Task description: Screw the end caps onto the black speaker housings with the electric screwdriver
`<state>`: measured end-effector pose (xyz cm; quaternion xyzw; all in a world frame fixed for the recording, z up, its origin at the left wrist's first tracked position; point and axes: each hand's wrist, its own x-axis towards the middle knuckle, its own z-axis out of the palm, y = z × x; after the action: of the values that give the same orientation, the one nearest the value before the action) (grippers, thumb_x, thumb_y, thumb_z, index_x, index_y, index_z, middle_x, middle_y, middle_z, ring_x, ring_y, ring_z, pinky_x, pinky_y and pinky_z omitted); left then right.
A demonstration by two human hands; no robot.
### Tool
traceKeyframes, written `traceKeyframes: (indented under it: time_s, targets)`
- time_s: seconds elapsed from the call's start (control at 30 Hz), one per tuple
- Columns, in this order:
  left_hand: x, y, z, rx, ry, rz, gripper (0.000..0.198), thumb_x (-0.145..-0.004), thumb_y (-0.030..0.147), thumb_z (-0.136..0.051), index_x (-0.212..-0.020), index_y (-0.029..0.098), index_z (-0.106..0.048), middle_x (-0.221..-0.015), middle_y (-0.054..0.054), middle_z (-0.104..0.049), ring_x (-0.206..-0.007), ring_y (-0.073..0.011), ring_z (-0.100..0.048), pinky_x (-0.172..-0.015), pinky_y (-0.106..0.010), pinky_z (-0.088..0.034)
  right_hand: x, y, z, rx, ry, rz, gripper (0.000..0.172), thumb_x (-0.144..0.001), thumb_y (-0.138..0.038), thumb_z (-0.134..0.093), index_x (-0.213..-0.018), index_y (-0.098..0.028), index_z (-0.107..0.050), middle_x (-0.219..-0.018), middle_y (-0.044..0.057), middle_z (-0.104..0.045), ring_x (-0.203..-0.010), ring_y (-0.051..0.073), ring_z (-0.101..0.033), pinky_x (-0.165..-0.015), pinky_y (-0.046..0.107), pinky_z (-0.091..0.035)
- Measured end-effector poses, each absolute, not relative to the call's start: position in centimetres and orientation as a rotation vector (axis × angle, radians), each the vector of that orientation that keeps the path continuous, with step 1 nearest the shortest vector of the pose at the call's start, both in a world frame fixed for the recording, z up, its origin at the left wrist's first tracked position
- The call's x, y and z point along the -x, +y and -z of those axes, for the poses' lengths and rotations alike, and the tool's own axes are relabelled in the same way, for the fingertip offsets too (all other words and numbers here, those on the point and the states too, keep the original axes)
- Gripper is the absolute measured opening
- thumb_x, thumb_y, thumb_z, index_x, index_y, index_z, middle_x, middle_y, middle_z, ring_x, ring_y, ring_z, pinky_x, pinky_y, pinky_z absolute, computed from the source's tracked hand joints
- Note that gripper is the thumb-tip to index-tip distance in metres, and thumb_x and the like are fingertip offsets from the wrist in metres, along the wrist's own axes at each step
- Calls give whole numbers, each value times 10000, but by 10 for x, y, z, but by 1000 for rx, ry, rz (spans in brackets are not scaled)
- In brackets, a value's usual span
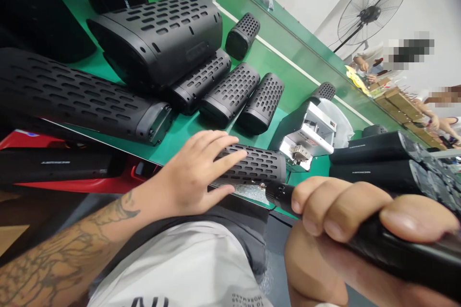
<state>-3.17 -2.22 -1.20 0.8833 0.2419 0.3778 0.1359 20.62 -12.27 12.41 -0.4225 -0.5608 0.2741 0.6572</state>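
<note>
My left hand (196, 172) holds the left end of a black speaker casing (257, 165) with slotted holes, lying near the bench edge. Its fingers stretch over the top, and the thumb lies along the near side. In the right foreground, my right hand (345, 211) is wrapped round a black electric screwdriver (281, 196). The tool points left, its tip at the casing's near lower side, by a small metallic bit or screw. Whether the tip touches the casing I cannot tell. Bubble wrap (252, 193) lies under the casing.
A white and black screw feeder (309, 136) stands just beyond the casing. Several similar casings (230, 93) lie on the green bench (183, 127), with a larger one (165, 33) stacked on top. More black units (370, 170) lie at right. Beyond are co-workers' hands (363, 64) and a fan (372, 12).
</note>
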Motion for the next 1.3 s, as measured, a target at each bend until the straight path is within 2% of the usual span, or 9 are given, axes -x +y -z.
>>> traceKeyframes:
  time_s: [0.1,0.23,0.43,0.67,0.77,0.87,1.1,1.27,1.3]
  targets:
    - [41,-7,19,-2568,754,-901,716,-973,361,-868,-1645,218,-664,-1658,-244,-663,-1548,-529,-611,-1351,-825,-436,-197,-116,-109,909,-1168,-613,317,-1044,-619,-887,-1082,-312,-817,-691,-59,-700,-510,184,-631,-618,423,-616]
    - [43,-2,23,-2531,741,-856,726,-963,369,-881,-1634,200,-663,-1624,-244,-675,-1480,-498,-654,-1278,-742,-556,-197,-106,-98,838,-1263,-739,353,-1053,-613,-878,-1098,-266,-828,-713,-50,-713,-512,171,-634,-578,394,-610]
    - [42,-4,25,-2506,740,-851,722,-981,368,-870,-1647,206,-644,-1658,-238,-654,-1496,-488,-648,-1266,-713,-582,-199,-89,-88,803,-1236,-842,430,-956,-670,-961,-1052,-272,-826,-705,-64,-733,-489,164,-658,-546,362,-602]
    - [43,-3,28,-2518,715,-841,705,-1011,385,-843,-1645,174,-619,-1650,-257,-640,-1495,-482,-641,-1258,-700,-582,-203,-80,-80,733,-1316,-958,343,-986,-534,-980,-984,-260,-775,-695,-75,-718,-470,143,-663,-550,347,-634]
    - [42,-4,28,-2513,706,-828,710,-1016,408,-836,-1649,172,-617,-1660,-264,-634,-1479,-484,-641,-1245,-705,-583,-205,-84,-78,735,-1363,-994,349,-1007,-549,-955,-1032,-265,-753,-741,-60,-746,-520,151,-690,-597,364,-656]
    - [42,-4,29,-2513,704,-832,702,-1018,404,-823,-1642,149,-625,-1645,-273,-642,-1467,-487,-639,-1237,-709,-583,-206,-86,-78,752,-1423,-1005,364,-1027,-557,-929,-997,-268,-709,-733,-66,-729,-525,143,-687,-591,346,-644]
    - [44,-2,29,-2493,709,-816,711,-1018,411,-835,-1660,200,-617,-1658,-243,-644,-1495,-476,-636,-1258,-696,-581,-199,-86,-80,744,-1445,-1051,316,-1042,-482,-933,-978,-267,-709,-734,-58,-726,-571,153,-706,-651,361,-657]
    - [40,-8,38,-2498,735,-927,703,-1024,398,-817,-1667,195,-618,-1626,-252,-671,-1448,-484,-663,-1220,-703,-617,-246,-94,-106,831,-1323,-969,392,-1054,-688,-848,-1112,-301,-825,-703,-62,-722,-480,159,-635,-600,387,-624]
    - [38,-10,40,-2482,746,-966,698,-1020,388,-815,-1664,198,-624,-1621,-248,-677,-1446,-484,-667,-1221,-705,-618,-261,-91,-111,861,-1305,-938,356,-1068,-664,-837,-1134,-314,-842,-696,-67,-724,-472,160,-639,-580,380,-626]
